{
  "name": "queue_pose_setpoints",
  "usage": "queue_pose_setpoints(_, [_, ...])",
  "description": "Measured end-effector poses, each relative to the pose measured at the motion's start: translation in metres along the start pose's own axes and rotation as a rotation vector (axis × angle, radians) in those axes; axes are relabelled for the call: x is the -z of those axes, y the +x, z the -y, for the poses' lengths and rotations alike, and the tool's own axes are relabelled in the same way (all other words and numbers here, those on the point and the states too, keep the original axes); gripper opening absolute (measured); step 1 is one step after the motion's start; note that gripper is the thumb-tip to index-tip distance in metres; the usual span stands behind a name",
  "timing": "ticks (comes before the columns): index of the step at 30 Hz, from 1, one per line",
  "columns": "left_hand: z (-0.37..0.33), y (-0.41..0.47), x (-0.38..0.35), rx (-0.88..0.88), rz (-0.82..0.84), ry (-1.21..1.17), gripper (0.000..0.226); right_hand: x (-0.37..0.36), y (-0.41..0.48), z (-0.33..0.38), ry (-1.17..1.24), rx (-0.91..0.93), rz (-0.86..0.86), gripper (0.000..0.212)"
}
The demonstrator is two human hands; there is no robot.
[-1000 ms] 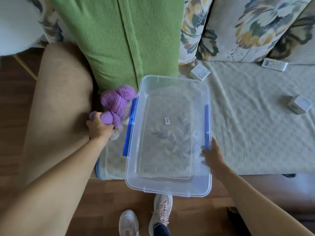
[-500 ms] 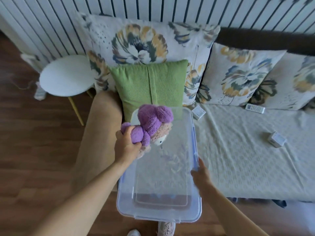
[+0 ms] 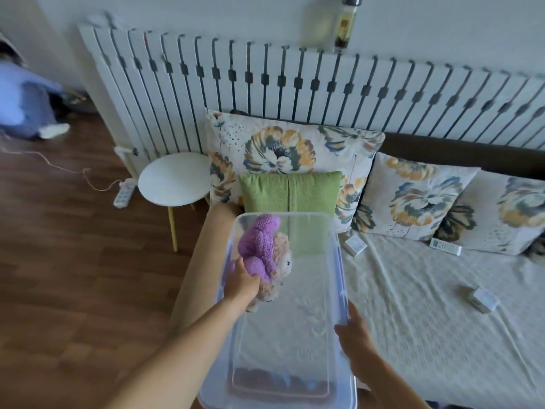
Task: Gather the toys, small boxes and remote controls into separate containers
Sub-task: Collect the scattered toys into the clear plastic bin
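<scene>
Currently on hand, every place reckoned from the clear plastic bin [image 3: 339,261]:

1. Clear plastic bin: no lid on it, long sides running away from me, over the left end of the sofa seat [image 3: 427,335]. Its near end juts past the seat's front edge. I cannot tell whether it rests there or is carried.
2. Right grip [image 3: 355,335]: clasped on the bin's right long rim, toward the near end, fingers curled over the edge.
3. Left grip [image 3: 240,283]: clenched round the lower body of the plush toy [image 3: 262,252].
4. Plush toy: purple and beige, fuzzy, with a small pale face turned to the bin's right side. It is held upright over the bin's far-left part, overlapping the left rim and clear of the bin's floor.
5. Small box [image 3: 356,245]: white, on the seat just beyond the bin's far-right corner.
6. Remote control [image 3: 444,247]: white, on the seat farther right of the bin, at the foot of the flowered pillows [image 3: 413,199].
7. Second small box [image 3: 483,299]: pale, on the open seat well to the bin's right.
8. Green pillow [image 3: 290,191]: upright directly behind the bin's far end, its lower part seen through the bin wall.
9. Sofa arm [image 3: 200,276]: beige, just beside the bin's left side.
10. Round white table [image 3: 174,178]: beyond the bin to its far left, on the wooden floor [image 3: 59,261].
11. Power strip [image 3: 124,193]: on the floor, farther left of the bin than the table.
12. Radiator [image 3: 295,84]: white, on the wall behind the pillows, well beyond the bin.
</scene>
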State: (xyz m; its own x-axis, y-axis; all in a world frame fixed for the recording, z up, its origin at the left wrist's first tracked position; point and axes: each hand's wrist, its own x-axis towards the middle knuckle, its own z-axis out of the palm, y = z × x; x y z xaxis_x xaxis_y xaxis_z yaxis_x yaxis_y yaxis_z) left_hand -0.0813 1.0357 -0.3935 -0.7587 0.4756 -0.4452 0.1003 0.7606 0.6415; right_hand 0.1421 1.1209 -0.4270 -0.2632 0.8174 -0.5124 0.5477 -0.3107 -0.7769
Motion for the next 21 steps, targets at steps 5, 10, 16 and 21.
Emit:
queue_pose_setpoints(5, [0.011,-0.023,0.030,-0.152,-0.107,0.043,0.060,0.000,-0.021,0.011,0.060,-0.017,0.004,0.069])
queue_pose_setpoints(10, [0.042,-0.035,0.055,-0.221,-0.255,0.006,0.064,0.006,-0.034,0.010,0.151,-0.059,0.021,0.065])
queue_pose_setpoints(16, [0.072,-0.039,0.037,0.015,0.137,-0.407,0.079,0.021,-0.049,0.001,0.196,-0.074,-0.005,0.066])
queue_pose_setpoints(21, [0.064,-0.043,0.011,0.002,0.208,-0.439,0.078,0.050,-0.061,-0.015,0.188,-0.087,-0.037,0.066])
